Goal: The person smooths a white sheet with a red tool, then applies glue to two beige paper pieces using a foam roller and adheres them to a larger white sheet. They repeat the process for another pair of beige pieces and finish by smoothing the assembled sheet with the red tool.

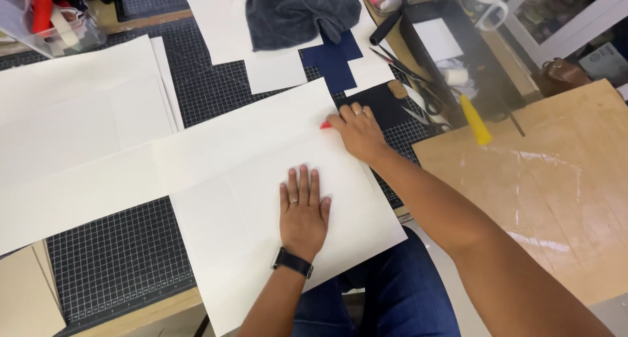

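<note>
Cutting mat [118, 258] — left hand [303, 209] flattens white sheet [261, 180].

No packages, labels, signs or screens.

matt white paper sheet [261, 180], gridded rubbery cutting mat [118, 252]

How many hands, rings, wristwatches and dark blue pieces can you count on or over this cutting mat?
Hands: 2, the left hand flat on the white sheet, the right hand holding a small red tool
Rings: 2
Wristwatches: 1, the black watch
Dark blue pieces: 1, the cross-shaped piece
Total: 6
</note>
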